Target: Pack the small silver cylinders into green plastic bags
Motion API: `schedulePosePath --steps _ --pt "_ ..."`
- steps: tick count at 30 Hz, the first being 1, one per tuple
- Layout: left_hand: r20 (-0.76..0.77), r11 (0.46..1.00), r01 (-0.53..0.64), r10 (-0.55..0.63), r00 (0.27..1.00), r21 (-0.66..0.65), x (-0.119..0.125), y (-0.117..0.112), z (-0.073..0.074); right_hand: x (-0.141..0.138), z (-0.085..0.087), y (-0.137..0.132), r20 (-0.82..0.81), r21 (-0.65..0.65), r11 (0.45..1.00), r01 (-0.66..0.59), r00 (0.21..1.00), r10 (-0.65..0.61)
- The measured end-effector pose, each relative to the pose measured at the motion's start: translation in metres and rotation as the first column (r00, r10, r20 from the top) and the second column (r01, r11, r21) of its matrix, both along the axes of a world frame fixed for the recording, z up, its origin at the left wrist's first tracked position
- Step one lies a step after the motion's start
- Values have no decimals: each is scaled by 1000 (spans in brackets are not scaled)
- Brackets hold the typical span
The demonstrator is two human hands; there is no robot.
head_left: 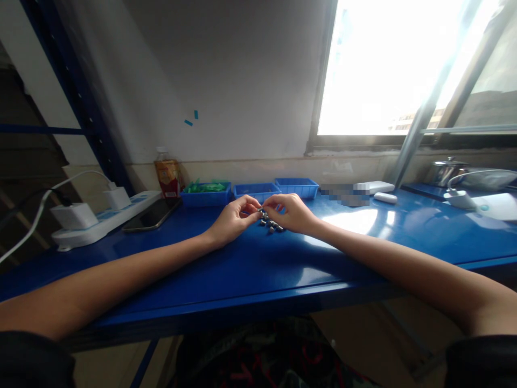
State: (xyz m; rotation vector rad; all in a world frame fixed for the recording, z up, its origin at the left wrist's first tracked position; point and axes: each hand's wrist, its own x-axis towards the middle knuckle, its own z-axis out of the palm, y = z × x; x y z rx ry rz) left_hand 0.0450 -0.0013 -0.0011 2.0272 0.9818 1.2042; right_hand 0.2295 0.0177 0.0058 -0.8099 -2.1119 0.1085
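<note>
Head view: left hand (232,218) and right hand (293,213) pinch seemingly metal parts (271,224).

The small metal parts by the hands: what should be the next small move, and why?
Probably lift the metal piece a little: the left hand and right hand both pinch it just above the pile of metal parts on the blue table, where it could disturb them.

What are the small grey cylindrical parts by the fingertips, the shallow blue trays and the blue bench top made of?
Small grey cylindrical parts: likely metal, dull grey with faint glints; too small to be sure.
Shallow blue trays: seemingly moulded plastic, matte, thin rimmed walls.
Blue bench top: probably painted sheet metal, glossy, mirrors the window glare.
</note>
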Motion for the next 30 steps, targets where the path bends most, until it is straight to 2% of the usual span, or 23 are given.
schedulePosePath --steps 7,12,15,19,23,26,30 --pt "-144 980 -51 80 986 194 -4 1 -1 -1 1 -1 3 -48 999 -22 1000 22" --pt "-180 969 -57 102 978 240 -4 0 -2 -1 1 -2 35 -88 996 -12 999 15" --pt "-156 980 -65 95 983 186 -3 -2 0 -1 1 -2 12 -103 995 -5 1000 6" --pt "-43 999 -53 53 998 -5 -2 1 2 -1 2 -2 -5 -109 994 2 1000 -2" --pt "-6 986 -12 11 1000 -165 -2 5 2 0 2 -3 8 -71 997 15 1000 -14" --pt "-24 985 53 -57 998 -162 -2 4 3 1 2 -4 52 -16 1000 15 999 -14" --pt "-21 992 66 -69 997 -110 -2 1 4 2 3 -6 84 43 999 24 996 -27"
